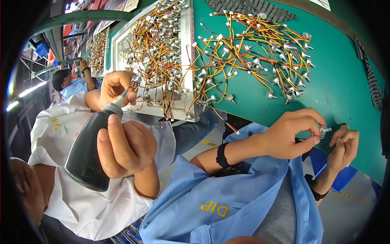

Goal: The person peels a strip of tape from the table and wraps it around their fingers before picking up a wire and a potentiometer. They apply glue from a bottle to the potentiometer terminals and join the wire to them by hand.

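My left hand [290,134] is at the near edge of the green table, its thumb and fingers pinching a small metal potentiometer [324,130]. The silvery shaft points right, toward my right hand [344,148]. That hand is just beside it, apart from the potentiometer, thumb and fingertips pressed together; whatever lies between them is too small to make out. Beyond my hands, a loose pile of wired potentiometers [284,55] covers part of the table. Their red, yellow and black leads end in white plugs.
On my left, a co-worker in a white shirt grips a dark squeeze bottle [87,152], its nozzle at a part in the other hand. A white tray [187,49] heaped with wired potentiometers stands before them. Striped dark cloths [254,9] lie at the table's far and right sides.
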{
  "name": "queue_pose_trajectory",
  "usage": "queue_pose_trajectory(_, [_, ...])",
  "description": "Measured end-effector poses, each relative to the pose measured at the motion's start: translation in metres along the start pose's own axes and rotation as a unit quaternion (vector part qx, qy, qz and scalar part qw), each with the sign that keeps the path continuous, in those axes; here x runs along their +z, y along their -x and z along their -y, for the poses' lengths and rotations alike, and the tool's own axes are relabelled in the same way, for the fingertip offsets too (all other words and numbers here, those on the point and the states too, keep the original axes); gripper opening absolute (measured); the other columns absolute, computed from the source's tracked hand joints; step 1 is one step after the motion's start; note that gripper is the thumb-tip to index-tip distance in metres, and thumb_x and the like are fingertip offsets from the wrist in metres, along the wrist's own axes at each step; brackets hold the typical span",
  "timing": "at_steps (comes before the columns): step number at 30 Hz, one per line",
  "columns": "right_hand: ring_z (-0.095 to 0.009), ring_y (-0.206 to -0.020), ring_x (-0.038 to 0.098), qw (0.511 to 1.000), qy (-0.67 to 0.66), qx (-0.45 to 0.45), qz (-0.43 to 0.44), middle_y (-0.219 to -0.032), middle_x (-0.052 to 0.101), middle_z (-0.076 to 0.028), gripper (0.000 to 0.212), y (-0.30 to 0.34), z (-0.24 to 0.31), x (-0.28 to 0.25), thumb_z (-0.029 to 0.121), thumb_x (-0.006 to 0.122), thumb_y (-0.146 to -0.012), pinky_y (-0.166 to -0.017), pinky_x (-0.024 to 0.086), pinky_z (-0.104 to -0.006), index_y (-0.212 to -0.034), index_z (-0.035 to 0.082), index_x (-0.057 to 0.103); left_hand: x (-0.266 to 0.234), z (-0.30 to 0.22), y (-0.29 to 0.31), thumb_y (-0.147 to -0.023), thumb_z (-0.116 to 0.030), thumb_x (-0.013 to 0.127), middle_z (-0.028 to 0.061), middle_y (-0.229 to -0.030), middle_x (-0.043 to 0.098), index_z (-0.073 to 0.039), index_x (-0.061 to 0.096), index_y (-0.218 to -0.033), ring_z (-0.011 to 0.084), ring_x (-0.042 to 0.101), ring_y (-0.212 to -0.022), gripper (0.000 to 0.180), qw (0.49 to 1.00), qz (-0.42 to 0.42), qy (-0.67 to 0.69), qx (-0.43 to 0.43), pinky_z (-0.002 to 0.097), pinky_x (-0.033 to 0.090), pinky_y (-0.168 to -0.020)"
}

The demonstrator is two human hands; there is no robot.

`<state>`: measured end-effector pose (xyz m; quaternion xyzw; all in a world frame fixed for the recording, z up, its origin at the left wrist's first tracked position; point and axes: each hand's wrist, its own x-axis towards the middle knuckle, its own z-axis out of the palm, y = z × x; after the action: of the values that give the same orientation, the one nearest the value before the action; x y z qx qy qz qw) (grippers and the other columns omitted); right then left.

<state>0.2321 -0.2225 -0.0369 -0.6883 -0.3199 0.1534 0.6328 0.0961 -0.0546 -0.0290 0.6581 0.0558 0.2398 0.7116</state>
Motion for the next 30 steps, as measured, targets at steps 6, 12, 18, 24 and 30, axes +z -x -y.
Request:
queue_pose_trajectory(6, [-0.010,-0.058,0.035,0.999,0.037,-0.023,-0.002,-0.063,0.046,-0.004,0.015,0.0021,-0.0012,0.0021,-0.008,0.044,-0.080,-0.069,0.033,-0.0306,-0.084,0.006,0.040,0.0012,0.0032,-0.0003,-0.081,0.003,0.070,0.0155,-0.108,0.065,-0.001,0.063,-0.086,0.0223,0.067,-0.082,0.009,1.000,0.004,-0.011,0.010,0.0318,0.053,-0.070])
queue_pose_trajectory(12, [-0.010,-0.059,0.035,0.999,0.032,-0.030,0.005,-0.063,0.044,-0.003,0.015,0.0004,0.0011,0.0051,-0.009,0.044,-0.082,-0.066,0.032,-0.0286,-0.085,0.005,0.041,0.0012,0.0034,0.0003,-0.081,0.003,0.069,0.0146,-0.106,0.065,-0.001,0.062,-0.086,0.0230,0.067,-0.081,0.010,1.000,0.008,-0.015,0.016,0.0323,0.053,-0.069])
queue_pose_trajectory(18, [-0.010,-0.059,0.036,0.999,0.043,-0.021,0.006,-0.067,0.045,-0.003,0.014,0.0049,-0.0028,0.0045,-0.010,0.046,-0.085,-0.059,0.031,-0.0252,-0.087,0.004,0.043,0.0011,0.0064,0.0014,-0.081,0.002,0.070,0.0143,-0.104,0.065,-0.001,0.061,-0.087,0.0238,0.067,-0.081,0.010,0.999,0.011,-0.015,0.028,0.0324,0.053,-0.069])
queue_pose_trajectory(24, [-0.008,-0.060,0.038,0.999,0.034,0.020,-0.025,-0.073,0.046,-0.003,0.013,0.0096,0.0002,0.0073,-0.010,0.049,-0.090,-0.053,0.030,-0.0215,-0.091,0.003,0.045,0.0010,0.0070,0.0029,-0.081,0.002,0.070,0.0139,-0.104,0.065,-0.001,0.061,-0.087,0.0240,0.067,-0.081,0.011,0.999,0.016,-0.014,0.034,0.0329,0.053,-0.069])
queue_pose_trajectory(30, [-0.006,-0.060,0.040,0.999,0.024,0.034,-0.026,-0.074,0.046,-0.003,0.014,0.0085,-0.0011,0.0088,-0.011,0.049,-0.092,-0.053,0.030,-0.0207,-0.093,0.002,0.045,0.0004,0.0073,0.0024,-0.081,0.002,0.070,0.0135,-0.103,0.065,-0.001,0.061,-0.086,0.0244,0.066,-0.080,0.010,0.999,0.011,-0.025,0.040,0.0334,0.053,-0.068])
